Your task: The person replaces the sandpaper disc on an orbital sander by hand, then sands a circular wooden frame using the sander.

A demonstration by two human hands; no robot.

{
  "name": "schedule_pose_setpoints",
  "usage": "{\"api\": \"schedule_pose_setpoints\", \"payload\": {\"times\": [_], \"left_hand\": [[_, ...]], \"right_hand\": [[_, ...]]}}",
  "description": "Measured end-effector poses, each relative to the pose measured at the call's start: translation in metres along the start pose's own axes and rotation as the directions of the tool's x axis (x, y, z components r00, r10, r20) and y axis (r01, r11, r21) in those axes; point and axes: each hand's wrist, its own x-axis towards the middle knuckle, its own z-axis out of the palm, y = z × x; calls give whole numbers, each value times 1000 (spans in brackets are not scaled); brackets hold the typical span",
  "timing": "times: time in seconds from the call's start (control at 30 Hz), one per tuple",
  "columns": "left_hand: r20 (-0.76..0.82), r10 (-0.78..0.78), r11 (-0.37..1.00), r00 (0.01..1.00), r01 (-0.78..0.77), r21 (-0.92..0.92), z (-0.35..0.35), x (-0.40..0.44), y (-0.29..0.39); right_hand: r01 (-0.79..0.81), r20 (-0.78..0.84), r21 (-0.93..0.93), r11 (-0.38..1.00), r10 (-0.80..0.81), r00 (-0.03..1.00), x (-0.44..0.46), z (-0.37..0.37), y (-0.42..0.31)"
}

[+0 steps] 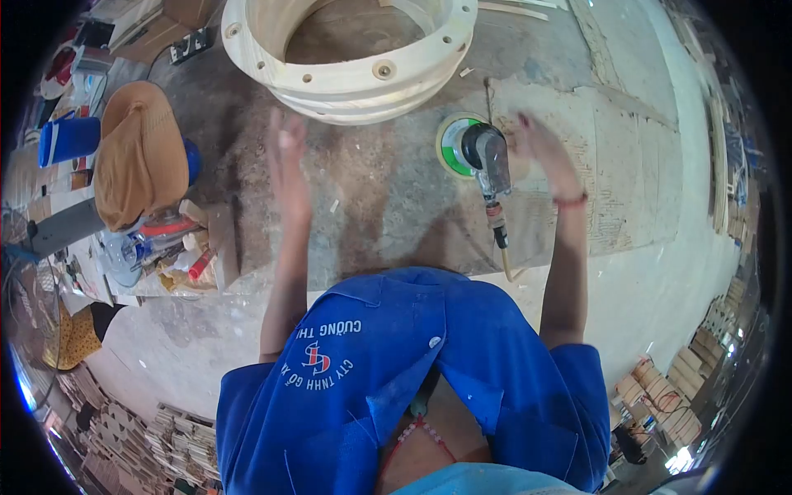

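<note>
My left hand [289, 165] is raised over the worktable, fingers stretched out and palm turned inward, with nothing in it. It is just below the left side of a large pale wooden ring [346, 87], which has holes around its flange. My right hand [544, 153], with a red band at the wrist, is beside a round air sander [487, 157], slightly smeared by motion; its fingers look extended and hold nothing. The sander has a green and cream pad and lies on its side, its hose trailing toward me. I cannot tell whether my right fingertips touch it.
At the left, a brown cap [140, 157] lies near a blue box [69, 140], plastic bottles [124, 256] and a red-handled item [200, 264]. A worn cardboard sheet [619, 165] covers the table's right part. Wood pieces [181, 445] are stacked on the floor.
</note>
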Motion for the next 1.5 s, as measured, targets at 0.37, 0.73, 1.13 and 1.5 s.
{"api": "schedule_pose_setpoints", "payload": {"times": [0.37,0.73,1.13,1.5], "left_hand": [[476,89,773,875,-363,521,147,-81,26],[35,153,691,988,-132,711,166,-139,5],[-241,239,932,940,-292,-213,-58,-114,52],[-306,182,893,935,-287,-346,-83,-50,63]], "right_hand": [[-181,157,607,774,107,982,-141,128,18],[424,43,279,862,-452,891,-158,184,48],[575,447,-310,758,-417,791,-113,190,-30],[648,419,-420,635,-498,759,-17,279,-42]]}}
